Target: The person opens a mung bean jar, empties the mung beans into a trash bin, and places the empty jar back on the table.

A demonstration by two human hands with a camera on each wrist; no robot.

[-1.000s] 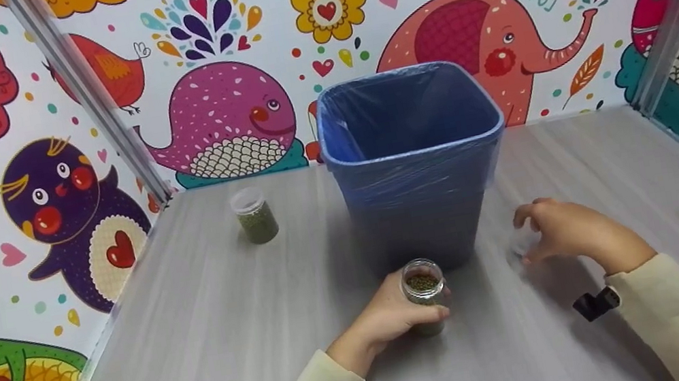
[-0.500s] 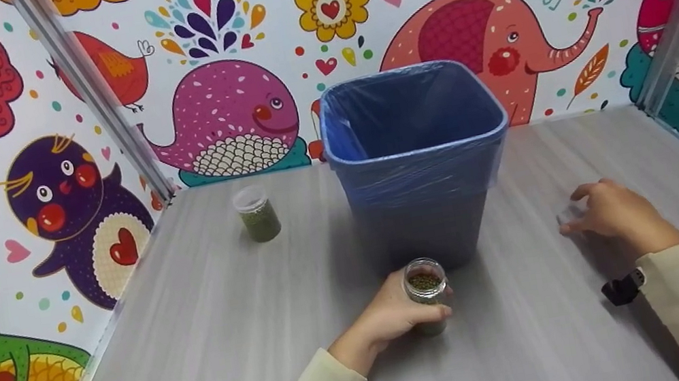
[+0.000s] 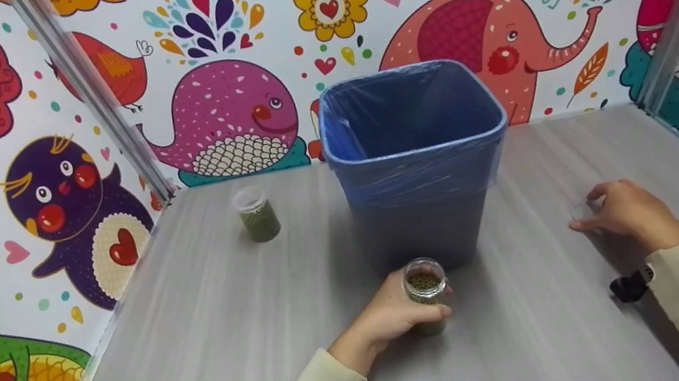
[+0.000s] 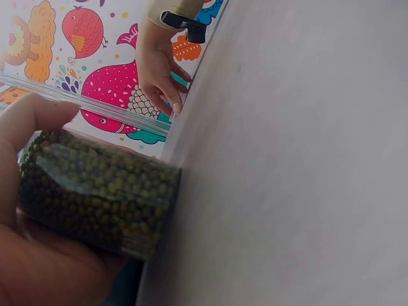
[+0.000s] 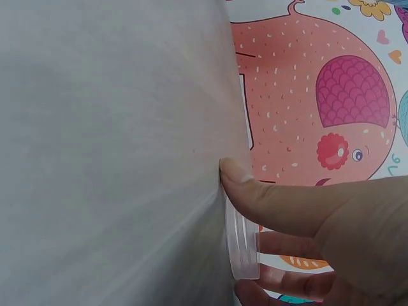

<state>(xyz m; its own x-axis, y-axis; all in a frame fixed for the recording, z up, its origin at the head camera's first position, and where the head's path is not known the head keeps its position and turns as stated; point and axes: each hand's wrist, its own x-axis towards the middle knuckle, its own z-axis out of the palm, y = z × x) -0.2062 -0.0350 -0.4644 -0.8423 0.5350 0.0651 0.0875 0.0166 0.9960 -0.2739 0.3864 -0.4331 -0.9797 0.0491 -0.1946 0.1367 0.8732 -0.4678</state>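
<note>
My left hand [image 3: 390, 309] grips a clear jar [image 3: 425, 283] standing upright on the table, its mouth uncovered. Small green beans, like mung beans, fill most of it; the left wrist view shows the beans [image 4: 102, 191] through the wall, with thumb and fingers curled round the jar. Off to the right, my right hand [image 3: 637, 215] pinches a clear round lid [image 3: 581, 212] by its edge, down at the tabletop. In the right wrist view the lid [image 5: 242, 245] lies flat on the surface between thumb and fingers.
A blue bin [image 3: 419, 151] with a clear plastic liner stands just behind the gripped jar. Back left is another jar [image 3: 260, 223] of green beans with a whitish top. Printed cartoon panels [image 3: 326, 6] wall in the grey table [image 3: 221, 348] at the back and sides.
My right hand has carried the lid rightward, away from the bin, and lowered it to the table. My left hand has stayed on the jar.
</note>
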